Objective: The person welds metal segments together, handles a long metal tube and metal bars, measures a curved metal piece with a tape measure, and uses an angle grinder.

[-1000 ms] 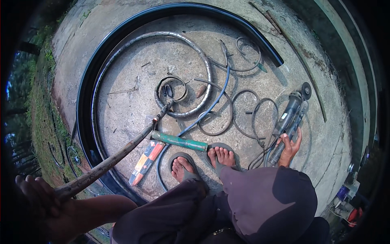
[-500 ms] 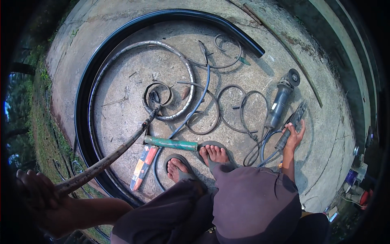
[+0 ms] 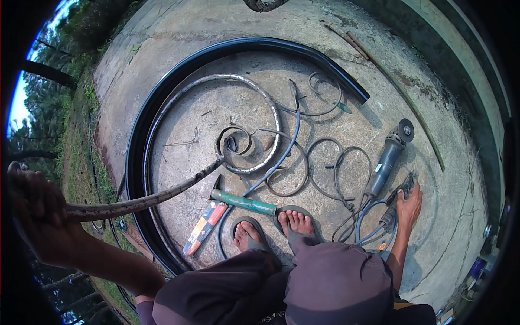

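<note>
My left hand (image 3: 40, 216) is raised at the far left, shut around the end of a rusty metal rod (image 3: 162, 197). The rod runs down to the concrete slab and curls into a large spiral (image 3: 254, 89). My right hand (image 3: 409, 205) reaches down to the slab at the right, its fingers closed on a dark hand tool (image 3: 405, 187) that lies beside a grey angle grinder (image 3: 385, 160). My two feet in sandals (image 3: 271, 227) stand at the near edge of the spiral.
A thick black pipe (image 3: 157, 114) arcs around the spiral. A green-handled hammer (image 3: 244, 202) and an orange tool (image 3: 203, 228) lie by my feet. Wire loops (image 3: 325, 168), a blue cable (image 3: 284, 154) and the grinder's cord lie between. Grass borders the round concrete slab (image 3: 444, 227) on the left.
The view has swung, so the slab sits higher and larger. My right hand has shifted from the grinder's body to the dark tool beside it. My left hand keeps hold of the rod.
</note>
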A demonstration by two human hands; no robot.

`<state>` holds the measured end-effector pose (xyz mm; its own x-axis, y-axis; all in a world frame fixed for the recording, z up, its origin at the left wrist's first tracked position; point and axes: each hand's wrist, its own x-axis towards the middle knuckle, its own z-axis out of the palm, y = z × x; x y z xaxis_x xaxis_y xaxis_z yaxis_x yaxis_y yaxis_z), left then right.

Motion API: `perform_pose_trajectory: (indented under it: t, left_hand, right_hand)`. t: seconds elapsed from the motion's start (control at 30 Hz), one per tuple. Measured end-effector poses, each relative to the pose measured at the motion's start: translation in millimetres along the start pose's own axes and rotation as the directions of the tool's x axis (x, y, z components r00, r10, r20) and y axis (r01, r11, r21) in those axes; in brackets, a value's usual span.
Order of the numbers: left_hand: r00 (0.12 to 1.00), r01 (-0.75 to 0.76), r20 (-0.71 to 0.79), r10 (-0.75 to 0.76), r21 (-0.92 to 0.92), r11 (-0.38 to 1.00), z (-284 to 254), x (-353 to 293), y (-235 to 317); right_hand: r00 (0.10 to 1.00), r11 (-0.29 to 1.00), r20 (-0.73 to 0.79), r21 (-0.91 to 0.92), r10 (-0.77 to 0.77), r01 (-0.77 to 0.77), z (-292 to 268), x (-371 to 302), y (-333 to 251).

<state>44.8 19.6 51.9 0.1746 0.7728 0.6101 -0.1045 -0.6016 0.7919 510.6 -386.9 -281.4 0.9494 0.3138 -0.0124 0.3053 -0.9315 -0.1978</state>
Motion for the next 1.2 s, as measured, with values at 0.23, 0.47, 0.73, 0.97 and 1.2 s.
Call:
perform_pose_trajectory:
  t: [0.23,0.47,0.73,0.97,1.2]
  left_hand:
    - [0.981,-0.104,-0.123,0.150,0.320,0.942,-137.2,7.1,96.7]
    - [0.640,0.037,-0.625,0.446,0.605,0.795,-77.5,-36.7,117.1]
    - [0.923,0.167,-0.231,0.309,0.961,0.222,-103.8,-41.6,144.1]
    - [0.950,-0.233,0.243,-0.196,0.970,0.074,-87.1,-19.1,117.2]
    - [0.817,0.146,0.068,-0.572,0.936,0.321,-124.8,2.3,108.8]
  right_hand:
    - [0.880,0.778,-0.149,0.417,-0.452,0.470,0.3,10.4,-132.4]
    - [0.563,0.252,-0.416,0.597,-0.714,0.762,-36.3,-17.0,-325.1]
    - [0.264,-0.269,-0.784,0.474,-0.561,0.838,-97.8,-55.2,-462.5]
    - [0.350,-0.235,-0.480,0.798,-0.804,0.554,-2.4,-68.2,-524.4]
    - [0.034,-0.002,0.013,0.914,-0.999,-0.405,78.5,-109.3,-477.9]
